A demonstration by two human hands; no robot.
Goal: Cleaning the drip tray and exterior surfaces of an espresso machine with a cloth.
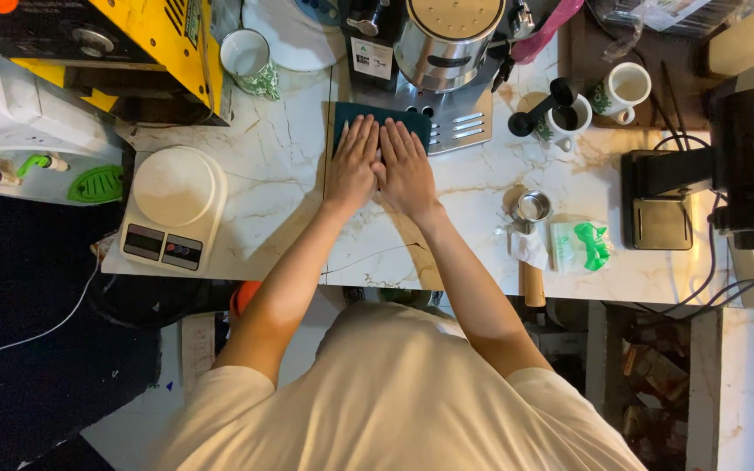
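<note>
Teal cloth (355,112) under both hands, L (353,163) & R (406,166), fingers (361,133) flat, extended, gripping nothing.

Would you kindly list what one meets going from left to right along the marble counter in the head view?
White kitchen scale → left hand → right hand, both flat on the dark green cloth → metal portafilter → small bag with green print → black coffee grinder.
</note>
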